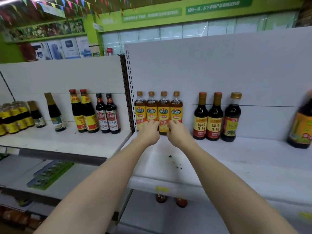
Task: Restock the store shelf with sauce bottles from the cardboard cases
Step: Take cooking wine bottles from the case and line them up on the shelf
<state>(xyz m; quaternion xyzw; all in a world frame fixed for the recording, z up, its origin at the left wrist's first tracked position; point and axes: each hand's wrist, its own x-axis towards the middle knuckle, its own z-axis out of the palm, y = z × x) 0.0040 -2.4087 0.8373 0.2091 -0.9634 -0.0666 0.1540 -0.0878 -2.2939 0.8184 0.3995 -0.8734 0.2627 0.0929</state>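
Sauce bottles (158, 113) upright, centre frame, at shelf (219, 159) back; left hand (148, 132), right hand (177, 134) fingers touch lower labels, grip unclear.

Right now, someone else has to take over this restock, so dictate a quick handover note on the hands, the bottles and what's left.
Left hand and right hand: both reach to the row of four amber yellow-labelled bottles at the back of the white shelf; grip unclear.
Three dark soy bottles with gold caps stand apart to the right.
Done: one back row of four.
Left: most of the shelf is bare; cardboard cases not in view.
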